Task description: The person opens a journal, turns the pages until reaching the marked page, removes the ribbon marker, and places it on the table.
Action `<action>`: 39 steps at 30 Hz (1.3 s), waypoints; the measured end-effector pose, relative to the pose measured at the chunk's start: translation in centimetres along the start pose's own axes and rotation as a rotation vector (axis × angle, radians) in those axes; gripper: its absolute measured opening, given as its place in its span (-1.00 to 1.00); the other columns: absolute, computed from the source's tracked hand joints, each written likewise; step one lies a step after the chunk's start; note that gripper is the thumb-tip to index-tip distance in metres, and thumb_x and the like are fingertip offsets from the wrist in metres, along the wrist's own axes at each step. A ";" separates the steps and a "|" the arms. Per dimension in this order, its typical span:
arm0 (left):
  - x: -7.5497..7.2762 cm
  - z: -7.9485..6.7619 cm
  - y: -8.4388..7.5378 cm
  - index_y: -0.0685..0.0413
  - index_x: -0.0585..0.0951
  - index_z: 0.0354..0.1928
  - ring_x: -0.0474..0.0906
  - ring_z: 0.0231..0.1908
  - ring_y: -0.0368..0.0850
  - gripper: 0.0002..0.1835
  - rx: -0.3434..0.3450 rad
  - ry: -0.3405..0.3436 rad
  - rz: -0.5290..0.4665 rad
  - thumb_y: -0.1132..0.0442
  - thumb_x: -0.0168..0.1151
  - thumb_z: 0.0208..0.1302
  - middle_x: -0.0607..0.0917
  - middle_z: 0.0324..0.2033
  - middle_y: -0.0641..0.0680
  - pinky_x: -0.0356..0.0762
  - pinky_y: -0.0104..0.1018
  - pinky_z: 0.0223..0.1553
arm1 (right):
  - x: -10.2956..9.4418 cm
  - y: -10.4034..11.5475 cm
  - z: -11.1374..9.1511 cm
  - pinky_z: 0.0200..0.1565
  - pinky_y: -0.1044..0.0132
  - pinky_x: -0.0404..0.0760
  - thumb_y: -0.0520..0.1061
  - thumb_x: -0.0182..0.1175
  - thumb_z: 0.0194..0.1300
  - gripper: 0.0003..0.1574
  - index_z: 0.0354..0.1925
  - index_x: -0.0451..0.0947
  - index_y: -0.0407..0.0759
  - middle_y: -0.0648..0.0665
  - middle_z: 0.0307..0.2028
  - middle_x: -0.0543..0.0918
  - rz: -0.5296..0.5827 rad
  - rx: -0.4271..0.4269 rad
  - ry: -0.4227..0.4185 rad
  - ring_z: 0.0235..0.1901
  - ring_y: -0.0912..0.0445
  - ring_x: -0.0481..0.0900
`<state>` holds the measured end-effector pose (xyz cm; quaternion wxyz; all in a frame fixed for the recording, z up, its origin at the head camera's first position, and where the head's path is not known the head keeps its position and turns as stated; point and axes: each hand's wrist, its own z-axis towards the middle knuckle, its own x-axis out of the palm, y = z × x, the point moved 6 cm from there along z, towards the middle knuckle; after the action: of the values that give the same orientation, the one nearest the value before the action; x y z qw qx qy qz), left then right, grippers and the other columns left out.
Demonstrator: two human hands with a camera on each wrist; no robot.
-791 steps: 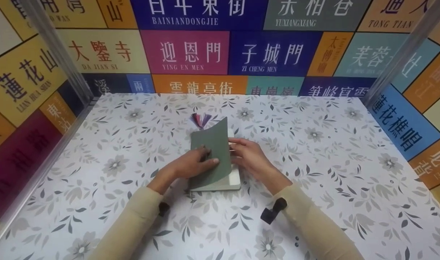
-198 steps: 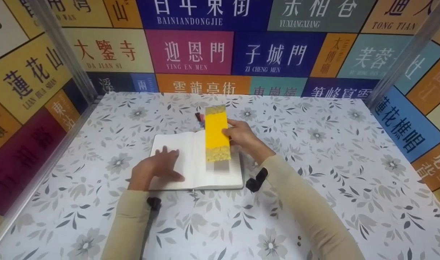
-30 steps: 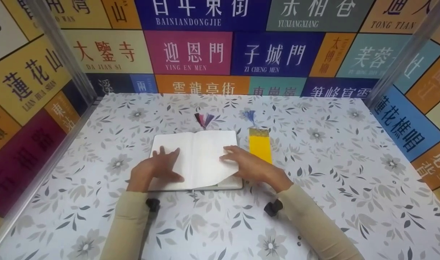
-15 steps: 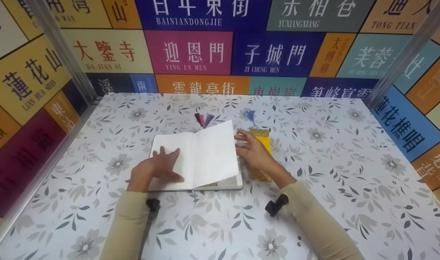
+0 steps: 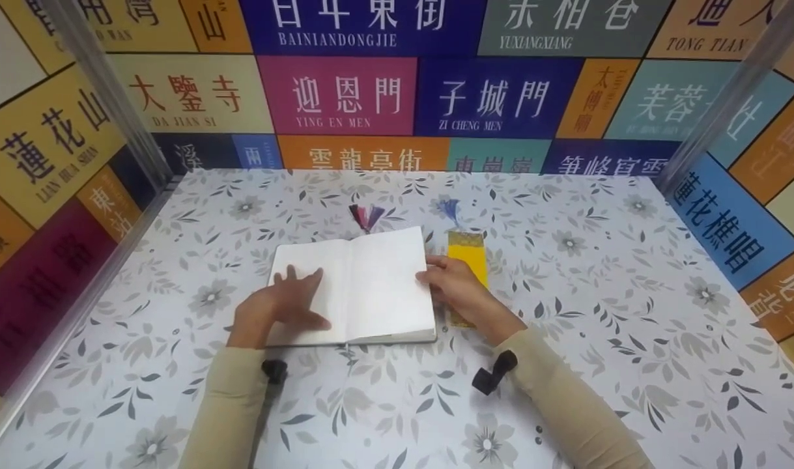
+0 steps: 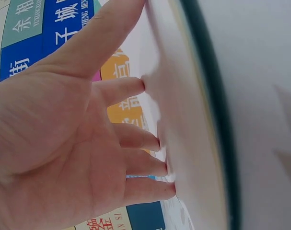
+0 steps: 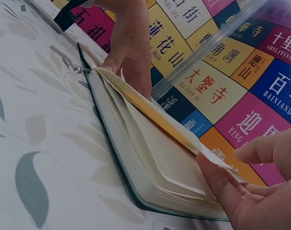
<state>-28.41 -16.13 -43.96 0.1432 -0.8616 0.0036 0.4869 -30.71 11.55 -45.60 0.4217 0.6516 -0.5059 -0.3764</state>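
A notebook with a dark green cover lies open on the table, its white pages facing up. On the left page my left hand rests with fingers spread, fingertips pressing the paper. At the right edge my right hand pinches the raised pages between thumb and fingers. The right wrist view shows those pages fanned above the rest of the block. From the notebook's top hangs a black, pink and purple tassel. A yellow bookmark with patterned gold ends lies partly behind my right hand.
The bookmark's blue tassel points toward the back. A white floral cloth covers the table. Coloured panels with Chinese lettering wall in the back and both sides, with clear posts at the corners.
The lifted right page has come down flatter onto the notebook, and my right hand has closed on its edge. Earlier, that hand held the yellow bookmark over the notebook; the bookmark now lies on the table.
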 end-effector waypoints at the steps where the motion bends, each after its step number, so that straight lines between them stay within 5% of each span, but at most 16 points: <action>1: 0.0 0.0 0.0 0.05 -0.14 0.61 -0.27 0.47 0.63 0.12 0.003 -0.002 -0.003 -0.22 0.28 0.25 -0.23 0.50 0.57 -0.15 0.51 0.44 | 0.1 -0.1 0.0 0.18 0.15 0.67 -0.16 0.16 0.38 -0.30 0.44 0.30 -0.19 -0.21 0.29 0.57 -0.001 0.004 -0.007 0.11 -0.01 0.64; 16: 0.1 -0.3 0.3 0.01 -0.15 0.61 -0.32 0.49 0.57 0.11 -0.010 0.010 -0.028 -0.21 0.27 0.26 -0.26 0.52 0.50 -0.21 0.49 0.46 | 0.9 0.2 -0.3 0.29 0.09 0.58 -0.16 0.07 0.45 -0.33 0.46 0.26 -0.17 -0.17 0.29 0.55 0.033 0.058 -0.024 0.20 -0.01 0.60; 39: -0.4 0.0 -0.1 0.16 -0.12 0.60 -0.28 0.46 0.66 0.14 0.071 -0.003 -0.032 -0.19 0.30 0.24 -0.21 0.48 0.61 -0.18 0.47 0.47 | 4.0 4.0 -0.6 0.21 0.15 0.65 -0.07 0.04 0.51 -0.50 0.33 0.44 -0.15 -0.12 0.17 0.64 0.108 -0.051 0.073 0.12 0.01 0.65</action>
<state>-28.61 -16.07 -43.60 0.1816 -0.8552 0.0068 0.4855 -30.69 7.24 -41.91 0.4760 0.6257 -0.5149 -0.3418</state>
